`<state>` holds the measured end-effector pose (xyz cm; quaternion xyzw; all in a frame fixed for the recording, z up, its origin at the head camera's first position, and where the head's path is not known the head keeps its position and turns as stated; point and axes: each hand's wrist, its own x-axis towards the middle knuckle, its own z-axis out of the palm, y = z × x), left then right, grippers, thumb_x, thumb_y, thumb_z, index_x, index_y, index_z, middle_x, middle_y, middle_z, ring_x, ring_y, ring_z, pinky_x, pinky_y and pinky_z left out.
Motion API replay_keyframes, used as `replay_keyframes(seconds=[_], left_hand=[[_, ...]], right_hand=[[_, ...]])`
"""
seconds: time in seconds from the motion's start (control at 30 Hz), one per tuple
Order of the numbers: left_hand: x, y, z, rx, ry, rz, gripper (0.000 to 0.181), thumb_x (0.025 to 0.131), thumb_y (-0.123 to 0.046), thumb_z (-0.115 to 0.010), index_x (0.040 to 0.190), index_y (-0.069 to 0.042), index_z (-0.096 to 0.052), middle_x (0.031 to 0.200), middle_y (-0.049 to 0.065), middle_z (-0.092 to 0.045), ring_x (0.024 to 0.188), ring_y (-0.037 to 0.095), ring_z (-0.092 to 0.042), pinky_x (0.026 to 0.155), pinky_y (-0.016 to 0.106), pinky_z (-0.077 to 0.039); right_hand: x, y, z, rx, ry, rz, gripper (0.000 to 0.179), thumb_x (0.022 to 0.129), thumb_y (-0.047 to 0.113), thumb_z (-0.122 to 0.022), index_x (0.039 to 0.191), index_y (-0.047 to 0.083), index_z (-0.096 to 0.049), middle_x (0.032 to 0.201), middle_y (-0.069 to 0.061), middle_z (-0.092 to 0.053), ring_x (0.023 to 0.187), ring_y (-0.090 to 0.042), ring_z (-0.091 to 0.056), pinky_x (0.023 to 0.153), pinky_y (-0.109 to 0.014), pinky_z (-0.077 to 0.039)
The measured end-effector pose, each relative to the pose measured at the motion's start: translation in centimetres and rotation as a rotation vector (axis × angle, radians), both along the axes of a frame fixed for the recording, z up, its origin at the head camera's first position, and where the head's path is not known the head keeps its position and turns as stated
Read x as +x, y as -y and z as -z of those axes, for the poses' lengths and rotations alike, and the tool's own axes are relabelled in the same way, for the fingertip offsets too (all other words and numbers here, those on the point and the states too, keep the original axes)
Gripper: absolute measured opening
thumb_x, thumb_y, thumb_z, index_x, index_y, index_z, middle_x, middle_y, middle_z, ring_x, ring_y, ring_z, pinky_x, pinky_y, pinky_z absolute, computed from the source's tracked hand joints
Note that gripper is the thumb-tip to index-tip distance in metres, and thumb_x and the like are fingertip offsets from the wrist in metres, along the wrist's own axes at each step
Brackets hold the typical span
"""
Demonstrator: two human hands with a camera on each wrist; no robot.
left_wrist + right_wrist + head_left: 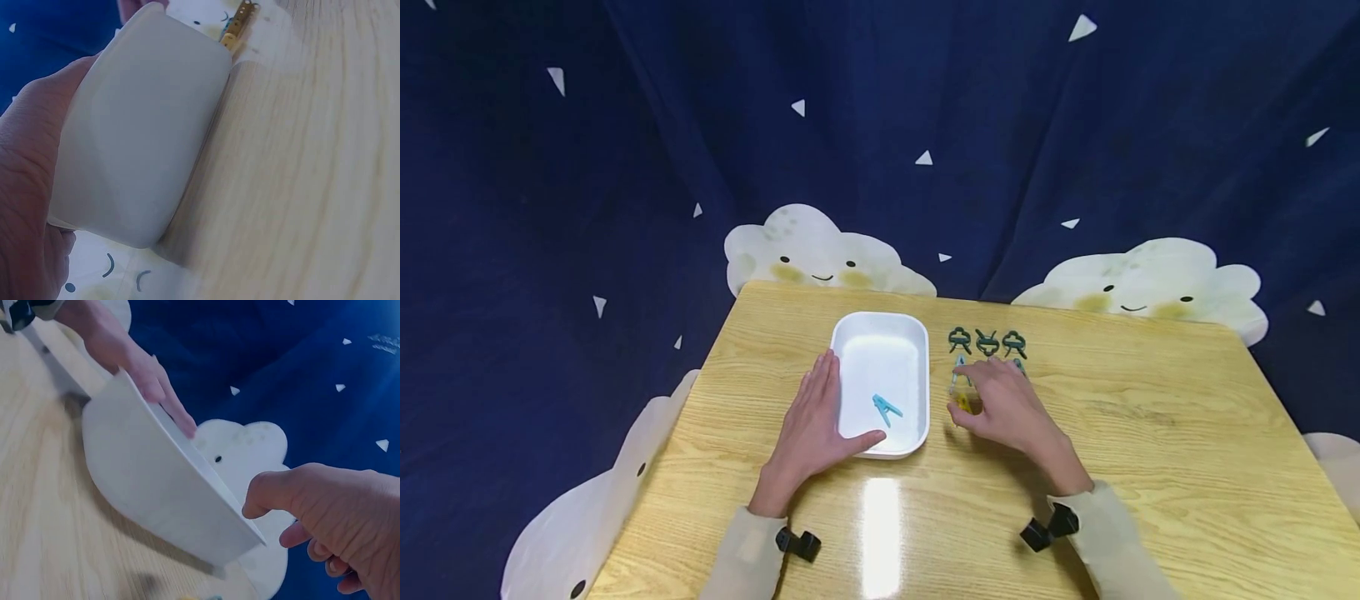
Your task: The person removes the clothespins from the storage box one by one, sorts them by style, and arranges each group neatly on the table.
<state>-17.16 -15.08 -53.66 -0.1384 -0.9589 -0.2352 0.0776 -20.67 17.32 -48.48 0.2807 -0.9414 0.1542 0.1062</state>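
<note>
A white plastic tray (882, 327) stands on the wooden table, with one light-blue clothespin (886, 408) lying inside. My left hand (811, 425) rests against its left side and near corner, fingers straight along the wall and thumb stretched over the near rim. To the right of the tray, my right hand (1006, 403) hovers over small clips, thumb and fingers apart. A yellow clip (964, 403) shows in the gap between them. Close to its fingertips lie a light-blue clothespin (959, 365) and another blue clothespin (1019, 367), partly covered by the hand. In the right wrist view, the right thumb and fingers hold nothing visible.
Behind the right hand, dark green clips (987, 342) lie in a row of three. The wooden table (1150, 433) extends to both sides. A dark blue curtain (880, 125) with clouds and white triangles hangs behind the table's far edge.
</note>
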Motion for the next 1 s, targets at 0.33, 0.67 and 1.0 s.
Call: replay_keyframes(seconds=[0.33,0.67,1.0], left_hand=[[0.0,-0.1,0.2,-0.003,0.018,-0.001,0.140,0.075,-0.093,-0.058,0.167,-0.003,-0.003,0.176,0.010,0.001,0.162,0.021,0.001,0.132,0.041,-0.008],[0.0,0.1,0.0,-0.003,-0.018,0.016,0.138,0.077,-0.090,-0.061,0.166,0.001,-0.007,0.176,0.013,-0.002,0.162,0.027,-0.006,0.132,0.043,-0.011],[-0.2,0.1,0.2,-0.010,-0.017,0.016,0.139,0.076,-0.090,-0.060,0.166,0.001,-0.004,0.176,0.015,-0.003,0.162,0.025,-0.003,0.132,0.041,-0.010]], right_hand=[[-0.3,4.1,-0.2,-0.007,-0.054,-0.128,0.042,0.089,0.037,-0.076,0.116,0.005,-0.075,0.105,-0.009,-0.076,0.091,-0.024,-0.059,0.085,-0.043,-0.048],[-1.7,7.9,0.0,0.117,0.070,-0.208,0.048,0.086,0.037,-0.082,0.121,0.007,-0.074,0.107,-0.006,-0.071,0.100,-0.025,-0.059,0.093,-0.044,-0.049],[-3.3,9.8,1.0,0.261,0.201,-0.260,0.054,0.077,0.041,-0.089,0.120,0.012,-0.075,0.102,0.000,-0.070,0.092,-0.019,-0.057,0.087,-0.038,-0.049]])
